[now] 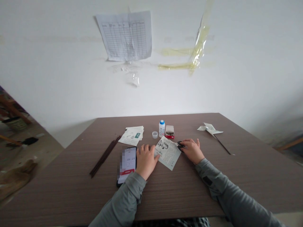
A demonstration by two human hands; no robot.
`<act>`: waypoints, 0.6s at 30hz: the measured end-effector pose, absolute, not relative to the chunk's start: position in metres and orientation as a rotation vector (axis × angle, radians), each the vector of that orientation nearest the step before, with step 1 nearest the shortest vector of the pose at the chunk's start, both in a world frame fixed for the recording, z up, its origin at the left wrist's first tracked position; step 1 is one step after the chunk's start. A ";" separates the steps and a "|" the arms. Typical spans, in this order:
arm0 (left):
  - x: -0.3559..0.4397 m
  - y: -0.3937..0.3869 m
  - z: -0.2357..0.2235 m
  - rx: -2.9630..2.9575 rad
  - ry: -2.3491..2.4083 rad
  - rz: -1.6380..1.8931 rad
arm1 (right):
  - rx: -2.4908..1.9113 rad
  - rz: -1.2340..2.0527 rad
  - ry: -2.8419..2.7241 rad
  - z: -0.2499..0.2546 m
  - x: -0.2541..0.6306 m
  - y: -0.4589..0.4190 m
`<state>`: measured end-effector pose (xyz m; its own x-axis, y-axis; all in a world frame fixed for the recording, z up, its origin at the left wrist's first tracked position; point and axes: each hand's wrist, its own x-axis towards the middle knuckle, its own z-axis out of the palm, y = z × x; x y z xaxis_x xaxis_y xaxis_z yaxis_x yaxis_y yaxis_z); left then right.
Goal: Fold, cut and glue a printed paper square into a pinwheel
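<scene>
A square printed sheet of paper (pixel 169 154) lies turned cornerwise on the table. My left hand (pixel 147 160) rests on its left corner, with the fingers spread and the thumb over the edge. My right hand (pixel 193 151) is closed around the black handles of a pair of scissors (pixel 180 146). Their blades reach the right corner of the sheet and are hard to make out. Just left of my left hand lies a phone (pixel 127 165) with its screen lit.
Behind the sheet stand a blue-capped white bottle (pixel 162 128), a small clear cup (pixel 154 135) and an open red box (pixel 169 132) of small metal pieces. More printed sheets (pixel 131 135) and dark sticks (pixel 105 156) lie left. A paper pinwheel (pixel 210 128) on a stick lies right.
</scene>
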<state>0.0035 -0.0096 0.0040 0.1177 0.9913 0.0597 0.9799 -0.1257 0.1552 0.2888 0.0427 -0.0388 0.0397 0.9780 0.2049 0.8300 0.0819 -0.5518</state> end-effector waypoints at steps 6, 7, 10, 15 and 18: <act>0.005 -0.009 -0.001 2.305 2.078 0.249 | -1.781 0.345 -1.820 -0.037 0.290 0.043; 0.005 -0.008 -0.002 2.298 2.090 0.252 | -1.771 0.347 -1.808 -0.038 0.291 0.044; 0.004 -0.006 -0.005 2.274 2.110 0.262 | -1.710 0.372 -1.784 -0.039 0.296 0.048; -0.001 -0.005 -0.007 2.277 2.130 0.297 | -1.625 0.347 -1.739 -0.040 0.306 0.053; -0.001 -0.005 -0.006 2.277 2.109 0.303 | -1.641 0.360 -1.706 -0.037 0.310 0.054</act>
<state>-0.0014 -0.0054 -0.0056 0.0663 0.9898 0.1261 0.9852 -0.0849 0.1486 0.3099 0.0541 -0.0373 0.0809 0.9487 0.3057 0.7446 0.1464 -0.6513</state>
